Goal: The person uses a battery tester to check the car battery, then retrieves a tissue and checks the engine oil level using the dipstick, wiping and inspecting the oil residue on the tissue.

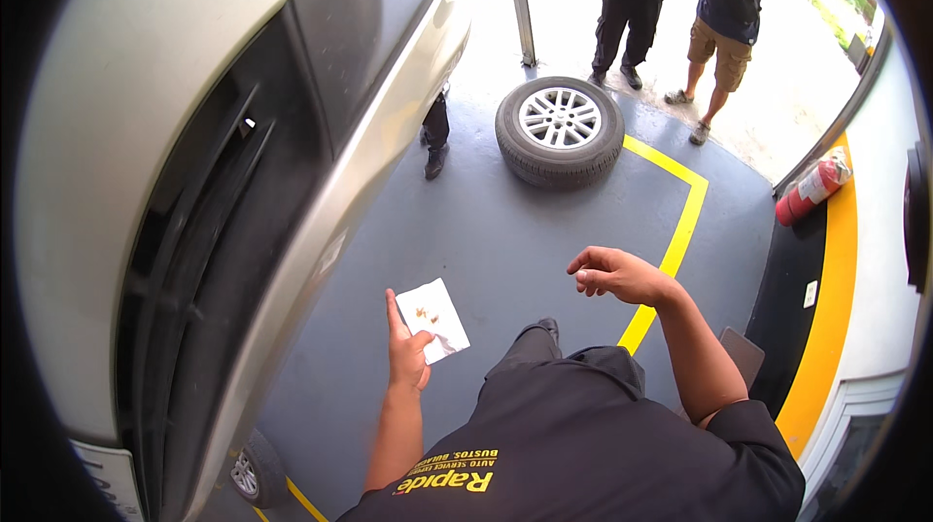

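My left hand is closed round the lower left side of a white square of paper, its thumb lying across the front. Small brownish smudges mark the paper's face. Whether it is a sheet or a folded piece, I cannot tell. To the right, my right hand hangs in the air with loosely bent fingers apart and nothing visible in them. The front of a light-coloured vehicle rises close on my left, apart from both hands.
Ahead, wheels with tyres lie stacked on the grey floor, beside a yellow line. Another wheel is at lower left. Two people stand at the far opening; another person's leg shows past the vehicle. A red fire extinguisher is at right.
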`<state>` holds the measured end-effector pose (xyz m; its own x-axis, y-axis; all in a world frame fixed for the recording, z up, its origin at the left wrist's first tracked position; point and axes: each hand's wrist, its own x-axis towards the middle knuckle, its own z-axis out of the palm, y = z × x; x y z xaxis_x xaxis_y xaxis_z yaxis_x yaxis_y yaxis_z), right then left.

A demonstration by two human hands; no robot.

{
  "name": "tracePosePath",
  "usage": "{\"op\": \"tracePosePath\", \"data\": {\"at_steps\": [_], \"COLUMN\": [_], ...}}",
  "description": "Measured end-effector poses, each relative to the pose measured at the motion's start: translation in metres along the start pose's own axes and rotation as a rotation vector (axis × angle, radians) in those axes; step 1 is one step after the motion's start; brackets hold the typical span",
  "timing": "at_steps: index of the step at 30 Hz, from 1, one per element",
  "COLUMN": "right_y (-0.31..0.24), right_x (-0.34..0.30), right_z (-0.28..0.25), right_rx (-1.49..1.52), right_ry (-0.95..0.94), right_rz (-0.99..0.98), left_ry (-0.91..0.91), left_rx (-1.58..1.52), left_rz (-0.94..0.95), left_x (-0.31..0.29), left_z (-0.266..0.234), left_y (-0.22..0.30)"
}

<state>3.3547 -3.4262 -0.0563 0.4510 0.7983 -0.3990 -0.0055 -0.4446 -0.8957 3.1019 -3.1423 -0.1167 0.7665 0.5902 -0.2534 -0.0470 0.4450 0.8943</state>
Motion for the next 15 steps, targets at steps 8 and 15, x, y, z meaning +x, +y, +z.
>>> {"op": "tracePosePath", "data": {"at_steps": [8,15], "right_y": [-0.013,-0.023], "right_x": [0.185,0.305], "right_z": [-0.088,-0.171], "right_rx": [-0.212,-0.185], "right_ry": [-0.329,-0.549], "right_rz": [-0.080,-0.109], "left_ry": [0.127,0.269], "left_rx": [-0.142,-0.167], "left_rz": [-0.010,0.093], "left_x": [0.146,0.228], "left_z": [0.053,0.107], "left_y": [-0.052,-0.041]}}
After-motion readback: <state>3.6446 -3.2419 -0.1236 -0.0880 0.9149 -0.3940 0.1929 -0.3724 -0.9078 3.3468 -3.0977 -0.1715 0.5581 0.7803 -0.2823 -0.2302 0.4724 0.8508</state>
